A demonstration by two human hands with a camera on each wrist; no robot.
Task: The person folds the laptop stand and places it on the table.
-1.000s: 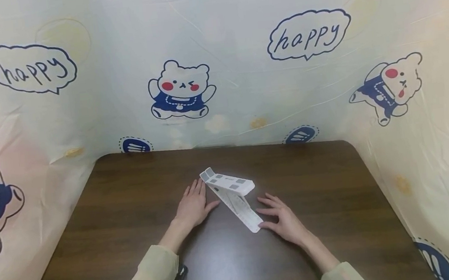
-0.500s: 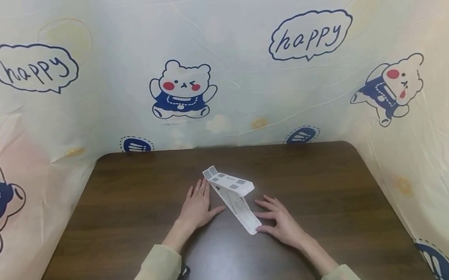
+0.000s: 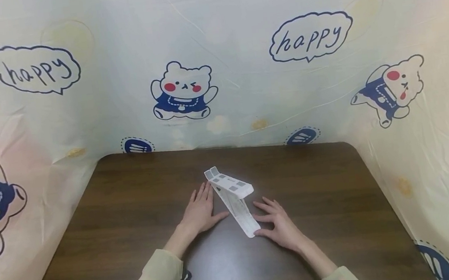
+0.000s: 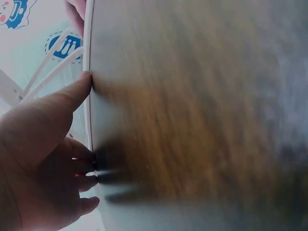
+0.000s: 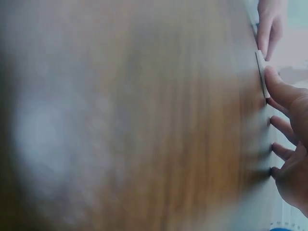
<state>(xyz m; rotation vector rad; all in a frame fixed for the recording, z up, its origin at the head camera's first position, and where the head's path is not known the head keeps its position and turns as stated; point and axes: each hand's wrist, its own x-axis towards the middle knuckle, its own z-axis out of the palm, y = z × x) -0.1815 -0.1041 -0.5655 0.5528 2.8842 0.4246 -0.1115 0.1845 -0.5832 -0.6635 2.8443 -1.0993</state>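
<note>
A white folding laptop stand point(image 3: 233, 184) with grey pads and a small upturned lip stands unfolded at the middle of the table, its upper panel raised above a long base strip point(image 3: 245, 223). My left hand point(image 3: 197, 213) lies flat, its straight fingertips against the stand's far left end and its thumb pointing towards the base. At the near end, my right hand point(image 3: 281, 227) spreads its fingers, the thumb touching the edge of the base. In the left wrist view, the stand's white struts point(image 4: 50, 72) rise behind the left thumb. The right wrist view shows the base's edge point(image 5: 262, 74) by the right thumb.
The dark brown wooden table point(image 3: 130, 187) has rounded far corners. A pale curtain point(image 3: 228, 28) printed with bears and lettering surrounds it at the back and both sides. A small black object point(image 3: 186, 277) shows at the left sleeve.
The stand has turned slightly, its far end shifting right and its near end swinging left and towards me. Both hands have moved along with it.
</note>
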